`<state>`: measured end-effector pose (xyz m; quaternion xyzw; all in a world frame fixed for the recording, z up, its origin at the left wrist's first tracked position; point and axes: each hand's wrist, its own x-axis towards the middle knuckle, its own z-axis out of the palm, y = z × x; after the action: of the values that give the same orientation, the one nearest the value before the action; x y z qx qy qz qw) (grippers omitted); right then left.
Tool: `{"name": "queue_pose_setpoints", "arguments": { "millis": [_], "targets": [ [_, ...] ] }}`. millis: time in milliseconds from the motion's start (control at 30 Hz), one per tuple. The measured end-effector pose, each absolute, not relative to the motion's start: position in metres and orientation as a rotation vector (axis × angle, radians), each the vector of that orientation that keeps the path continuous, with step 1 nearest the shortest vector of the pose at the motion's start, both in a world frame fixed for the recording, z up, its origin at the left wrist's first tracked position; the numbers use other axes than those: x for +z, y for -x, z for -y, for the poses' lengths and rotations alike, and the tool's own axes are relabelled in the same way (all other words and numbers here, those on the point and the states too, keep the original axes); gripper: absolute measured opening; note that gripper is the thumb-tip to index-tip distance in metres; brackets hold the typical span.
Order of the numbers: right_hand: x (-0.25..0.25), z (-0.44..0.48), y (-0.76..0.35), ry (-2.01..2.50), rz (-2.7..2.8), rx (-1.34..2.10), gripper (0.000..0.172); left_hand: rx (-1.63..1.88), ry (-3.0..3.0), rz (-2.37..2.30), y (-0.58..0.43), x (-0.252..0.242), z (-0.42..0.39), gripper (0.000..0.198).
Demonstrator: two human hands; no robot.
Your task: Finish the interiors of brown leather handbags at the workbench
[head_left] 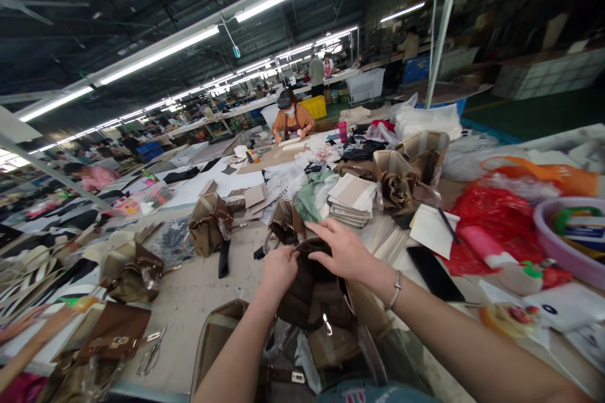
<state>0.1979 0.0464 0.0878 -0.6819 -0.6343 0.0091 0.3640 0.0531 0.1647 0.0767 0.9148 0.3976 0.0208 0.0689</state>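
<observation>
A brown handbag (326, 308) stands close in front of me, its dark inside facing up and a metal zip pull showing. My left hand (280, 269) is closed on the far upper edge of this bag. Opposite it, my right hand (347, 252) lies over the rim with index finger and thumb stretched apart; its other fingers are partly hidden. Just beyond both hands is a smaller brown bag (286, 220). Another brown bag (220, 321) is partly covered by my left forearm.
More brown bags (210, 223) stand on the table. Scissors (152, 352) lie at left, near a co-worker's arms (42, 340). To the right are stacked boards (352, 198), a black phone (435, 274), a red plastic bag (496, 220) and a purple basin (543, 227). Another person (293, 119) works across the table.
</observation>
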Motion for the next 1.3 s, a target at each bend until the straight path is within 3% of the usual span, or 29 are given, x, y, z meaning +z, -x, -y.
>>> {"name": "queue_pose_setpoints", "arguments": {
  "millis": [200, 400, 667, 1033, 1300],
  "targets": [
    [0.071, 0.006, -0.175, 1.944, 1.458, 0.259, 0.100, 0.041, -2.785, -1.172, -0.053, 0.075, -0.165, 0.027],
    [0.059, 0.029, -0.155, 2.048, 1.417, 0.446, 0.108, 0.075, -2.815, -1.121, -0.052, 0.074, -0.166, 0.034],
    [0.061, 0.035, -0.154, 2.123, 1.414, 0.534, 0.092, -0.035, -2.938, -1.181, -0.056, 0.080, -0.165, 0.037],
    [0.048, 0.031, -0.167, 2.254, 1.442, 0.294, 0.072, 0.076, -2.629, -1.177, -0.055, 0.089, -0.187, 0.026],
    [0.049, 0.005, -0.228, 1.831, 1.326, 0.423, 0.031, 0.140, -1.825, -1.187, -0.028, 0.107, -0.195, 0.022]
  ]
}}
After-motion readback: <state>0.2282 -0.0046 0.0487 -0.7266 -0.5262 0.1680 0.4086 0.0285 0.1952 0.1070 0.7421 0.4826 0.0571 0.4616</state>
